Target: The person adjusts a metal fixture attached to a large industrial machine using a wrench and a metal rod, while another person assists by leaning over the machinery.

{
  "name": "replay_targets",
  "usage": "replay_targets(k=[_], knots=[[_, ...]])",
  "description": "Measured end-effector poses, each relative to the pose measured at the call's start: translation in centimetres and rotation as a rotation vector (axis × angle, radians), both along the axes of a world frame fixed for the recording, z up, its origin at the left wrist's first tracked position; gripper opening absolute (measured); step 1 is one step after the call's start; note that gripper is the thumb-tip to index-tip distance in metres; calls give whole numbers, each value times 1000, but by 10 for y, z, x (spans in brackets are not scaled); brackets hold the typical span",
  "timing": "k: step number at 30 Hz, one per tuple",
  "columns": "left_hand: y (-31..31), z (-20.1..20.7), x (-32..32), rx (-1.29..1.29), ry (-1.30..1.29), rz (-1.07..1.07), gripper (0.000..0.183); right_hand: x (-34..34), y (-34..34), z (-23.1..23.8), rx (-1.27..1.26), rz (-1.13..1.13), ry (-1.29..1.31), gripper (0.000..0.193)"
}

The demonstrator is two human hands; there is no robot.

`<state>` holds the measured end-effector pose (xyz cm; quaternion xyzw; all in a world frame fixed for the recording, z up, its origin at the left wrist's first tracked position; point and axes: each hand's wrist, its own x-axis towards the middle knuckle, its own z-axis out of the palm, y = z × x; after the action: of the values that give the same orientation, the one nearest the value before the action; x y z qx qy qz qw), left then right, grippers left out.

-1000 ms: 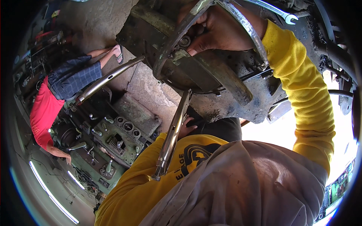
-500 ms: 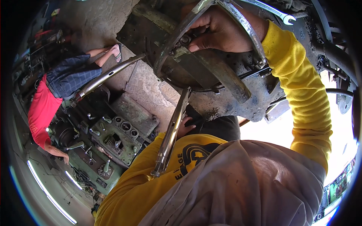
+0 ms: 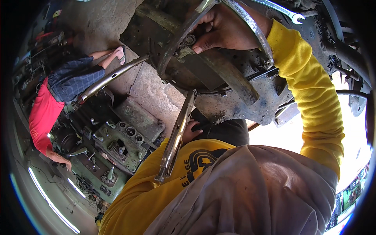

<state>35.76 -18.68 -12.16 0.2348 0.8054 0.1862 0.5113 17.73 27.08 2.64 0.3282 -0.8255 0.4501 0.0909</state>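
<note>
My right hand (image 3: 229, 33) reaches through a curved metal ring frame (image 3: 172, 51), with thumb and fingers closed around a small hex nut (image 3: 190, 39). The nut sits at the end of a worn flat metal bar (image 3: 203, 70); part of the grip is hidden behind the ring. A grimy round bar (image 3: 233, 78) lies alongside. Lower down, my left hand (image 3: 190, 131) rests on my dark trouser leg (image 3: 223, 131) with fingers stretched out. It is partly covered by a shiny slotted metal tube (image 3: 178, 137) and holds nothing visible.
An open-end wrench (image 3: 290, 13) lies at the upper right on a greasy metal plate (image 3: 243, 113). Another shiny tube (image 3: 113, 78) slants at left. Beyond it stand a green lathe (image 3: 121, 145) and a person in a red shirt (image 3: 47, 113). Dark pipes (image 3: 348, 58) crowd the right.
My right thumb has shifted slightly beside the nut, showing more of it. The whole view has slid a little; my left hand stays on my leg.
</note>
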Motion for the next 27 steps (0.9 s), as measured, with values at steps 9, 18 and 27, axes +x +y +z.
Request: replay_targets(k=[9,18,27], knots=[[7,5,-1,17,12,24,54,0,1,0,0,-5,-4,33],[10,5,-6,37,44,-3,52,0,3,-1,1,-12,-16,33],[9,6,-11,-85,0,-27,53,-1,2,1,-6,-14,-11,34]])
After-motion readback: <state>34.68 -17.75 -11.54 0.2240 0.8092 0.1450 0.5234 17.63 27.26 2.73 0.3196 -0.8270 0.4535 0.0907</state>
